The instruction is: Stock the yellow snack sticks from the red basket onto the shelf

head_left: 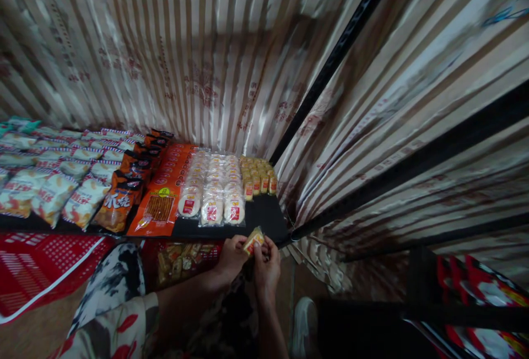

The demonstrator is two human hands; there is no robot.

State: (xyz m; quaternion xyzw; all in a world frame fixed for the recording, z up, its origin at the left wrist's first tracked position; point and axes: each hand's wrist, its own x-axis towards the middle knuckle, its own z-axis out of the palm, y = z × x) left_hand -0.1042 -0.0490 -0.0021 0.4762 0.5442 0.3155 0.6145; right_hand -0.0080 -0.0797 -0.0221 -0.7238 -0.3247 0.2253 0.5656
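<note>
Between my hands is a small yellow wrapped snack pack (253, 241) with red print, just in front of the shelf edge. My left hand (232, 255) pinches its left side. The thumb and fingers of my right hand (266, 262) close on its right side. Similar yellow packs (259, 176) stand in rows on the black shelf (264, 215), at its right end. Left of them lie rows of round white crackers (212, 210) in clear wrappers. Below the shelf, a red basket (151, 251) contains more yellow packs (179, 260), partly hidden by my left forearm.
Orange snack bags (155, 210), brown-orange bags (118, 202) and white bags (53, 193) fill the shelf's left part. Black metal posts (326, 69) and a striped curtain (206, 61) bound the back and right. Another red basket (45, 271) is at lower left; red packets (491, 293) are at lower right.
</note>
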